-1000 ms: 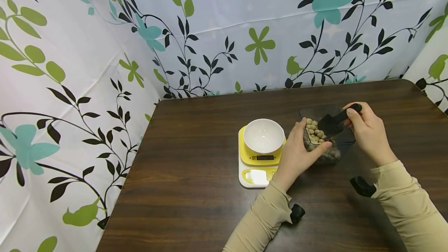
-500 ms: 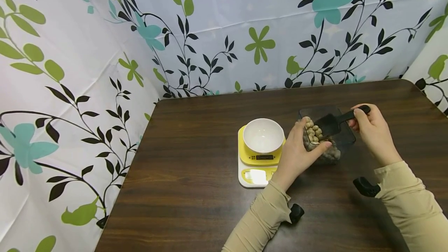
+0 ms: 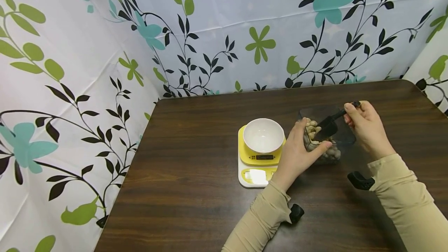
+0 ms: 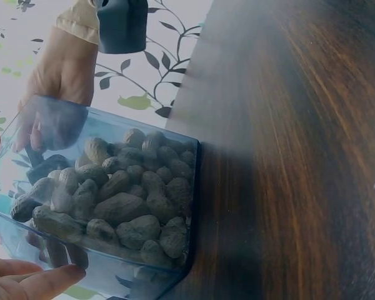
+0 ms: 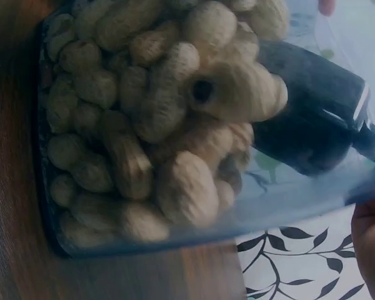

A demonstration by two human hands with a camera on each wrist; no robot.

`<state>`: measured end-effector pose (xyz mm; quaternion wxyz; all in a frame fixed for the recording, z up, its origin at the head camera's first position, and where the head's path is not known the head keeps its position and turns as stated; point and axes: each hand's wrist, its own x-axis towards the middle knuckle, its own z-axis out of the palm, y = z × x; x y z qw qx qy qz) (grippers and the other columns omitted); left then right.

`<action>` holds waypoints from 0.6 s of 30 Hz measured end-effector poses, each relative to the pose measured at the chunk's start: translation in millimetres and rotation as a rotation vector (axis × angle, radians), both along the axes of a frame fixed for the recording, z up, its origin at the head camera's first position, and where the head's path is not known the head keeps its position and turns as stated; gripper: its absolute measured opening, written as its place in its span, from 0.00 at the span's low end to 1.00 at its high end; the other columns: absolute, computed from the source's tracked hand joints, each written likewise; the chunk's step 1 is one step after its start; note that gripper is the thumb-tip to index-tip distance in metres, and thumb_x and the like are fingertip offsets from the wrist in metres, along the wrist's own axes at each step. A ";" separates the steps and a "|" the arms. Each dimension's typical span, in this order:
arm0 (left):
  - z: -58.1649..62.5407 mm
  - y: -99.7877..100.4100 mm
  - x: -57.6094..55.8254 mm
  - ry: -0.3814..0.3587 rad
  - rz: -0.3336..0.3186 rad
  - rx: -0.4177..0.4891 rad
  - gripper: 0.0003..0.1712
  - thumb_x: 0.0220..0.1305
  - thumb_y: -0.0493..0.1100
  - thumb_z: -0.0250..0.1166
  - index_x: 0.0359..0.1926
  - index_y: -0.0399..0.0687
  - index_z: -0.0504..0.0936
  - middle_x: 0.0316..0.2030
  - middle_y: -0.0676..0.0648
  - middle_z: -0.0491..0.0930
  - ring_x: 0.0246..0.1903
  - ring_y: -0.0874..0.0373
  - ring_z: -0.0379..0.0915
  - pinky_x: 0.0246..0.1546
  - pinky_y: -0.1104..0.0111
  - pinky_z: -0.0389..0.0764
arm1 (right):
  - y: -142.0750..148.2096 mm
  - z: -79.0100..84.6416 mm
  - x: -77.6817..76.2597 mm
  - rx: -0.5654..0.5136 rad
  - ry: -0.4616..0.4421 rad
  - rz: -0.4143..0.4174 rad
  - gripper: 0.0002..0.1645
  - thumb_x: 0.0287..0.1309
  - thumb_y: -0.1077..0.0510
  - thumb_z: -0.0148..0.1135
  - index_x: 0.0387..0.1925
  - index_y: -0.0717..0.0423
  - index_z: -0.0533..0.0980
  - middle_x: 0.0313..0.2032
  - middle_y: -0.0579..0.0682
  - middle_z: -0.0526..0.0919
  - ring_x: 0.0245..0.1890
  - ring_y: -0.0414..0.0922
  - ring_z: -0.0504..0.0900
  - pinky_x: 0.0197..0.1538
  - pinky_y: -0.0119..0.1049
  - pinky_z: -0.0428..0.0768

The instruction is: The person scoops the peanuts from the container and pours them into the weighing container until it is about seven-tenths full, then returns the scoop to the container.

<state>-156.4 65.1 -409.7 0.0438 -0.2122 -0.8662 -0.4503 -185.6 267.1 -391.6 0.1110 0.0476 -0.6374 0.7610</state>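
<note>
My left hand [image 3: 301,151] holds a clear plastic container [image 4: 128,265], fingers along one side and thumb across the near side. It looks tilted in the head view, and unshelled peanuts [image 4: 122,206] fill its lower part. A small black scoop [image 3: 327,128] reaches into the container, its blade against the peanuts; the right wrist view shows the dark blade [image 5: 312,106] right beside them. My right hand [image 3: 369,127] pinches the scoop's handle between thumb and fingers. How many peanuts sit on the blade cannot be made out.
Left of the container, a yellow and white kitchen scale [image 3: 245,158] bears a white bowl [image 3: 264,137]. All stand on a dark wooden table [image 3: 189,174]. A patterned curtain [image 3: 224,11] hangs behind and to the left. Black wrist mounts [image 3: 296,213] stick out by both sleeves.
The right hand drew the scoop a little to the right, then brought it back left, and its blade now dips lower into the peanuts. The left hand and the container stay in place.
</note>
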 end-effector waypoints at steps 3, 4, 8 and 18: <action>0.2 -0.5 -0.2 0.001 0.001 -0.006 0.47 0.57 0.65 0.60 0.72 0.54 0.53 0.70 0.49 0.57 0.70 0.56 0.53 0.65 0.60 0.66 | -5.3 -0.8 -0.6 -0.060 -0.010 -0.012 0.07 0.64 0.60 0.52 0.34 0.54 0.63 0.21 0.39 0.72 0.22 0.33 0.65 0.24 0.23 0.61; 0.4 -0.6 -0.2 0.000 0.000 -0.005 0.47 0.58 0.65 0.60 0.72 0.54 0.52 0.70 0.49 0.56 0.70 0.56 0.52 0.65 0.60 0.66 | -6.3 -0.8 -0.3 -0.068 -0.009 -0.012 0.06 0.64 0.60 0.52 0.33 0.53 0.63 0.21 0.39 0.71 0.22 0.34 0.65 0.24 0.24 0.61; 1.0 -0.6 -0.5 -0.009 -0.001 -0.004 0.47 0.57 0.65 0.60 0.72 0.55 0.52 0.70 0.49 0.56 0.70 0.56 0.52 0.65 0.59 0.66 | -8.4 -0.7 1.7 -0.108 0.011 0.006 0.03 0.65 0.61 0.51 0.33 0.53 0.67 0.23 0.39 0.71 0.24 0.34 0.65 0.27 0.23 0.64; 0.4 -0.5 -1.7 -0.023 -0.001 -0.010 0.46 0.57 0.66 0.60 0.71 0.57 0.53 0.70 0.50 0.57 0.70 0.57 0.52 0.65 0.60 0.66 | -2.0 2.3 7.2 -0.128 0.010 0.062 0.08 0.67 0.61 0.48 0.36 0.57 0.75 0.26 0.44 0.71 0.26 0.37 0.67 0.29 0.26 0.64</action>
